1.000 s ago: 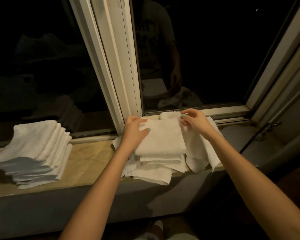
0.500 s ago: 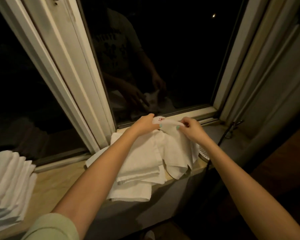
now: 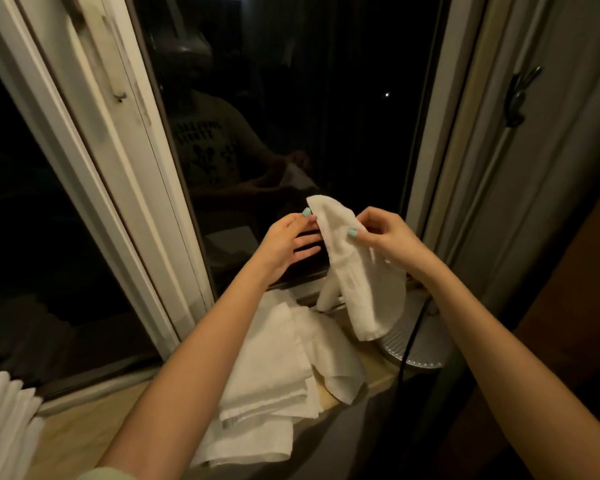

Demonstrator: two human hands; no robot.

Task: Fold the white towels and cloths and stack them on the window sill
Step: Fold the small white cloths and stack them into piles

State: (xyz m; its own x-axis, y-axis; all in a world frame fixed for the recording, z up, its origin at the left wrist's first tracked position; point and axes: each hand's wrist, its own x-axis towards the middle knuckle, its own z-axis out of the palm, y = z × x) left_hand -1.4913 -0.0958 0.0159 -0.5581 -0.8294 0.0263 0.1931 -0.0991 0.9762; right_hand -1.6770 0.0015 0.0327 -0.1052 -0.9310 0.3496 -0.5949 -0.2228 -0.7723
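Her right hand pinches a white cloth near its top, the thumb pressed on the front of the fabric and the other fingers curled behind it. The left hand is at the cloth's upper left edge with its fingers held out straight. Its thumb tip touches the hem, and nothing is really gripped on that side. Both thumbnails are painted pale teal.

The cloth is up in the air, above and to the right of the loose heap of white towels. It hangs crumpled from the right hand, with one tail drooping down toward the back of the heap.

The heap lies on the window sill, flattened but unfolded, and its front edge spills over the sill's lip. Just right of the heap stands a round, ribbed grey object. The cloth's lower end dangles over it, and a black cable runs across it.

Well to the left of the heap, at the picture's edge, is a folded stack of white towels, also on the sill. Behind the heap rises the pale window frame. The dark glass beside the frame reflects her torso and arms. Up and to the right of the heap, a dark handle is fixed to the open sash.
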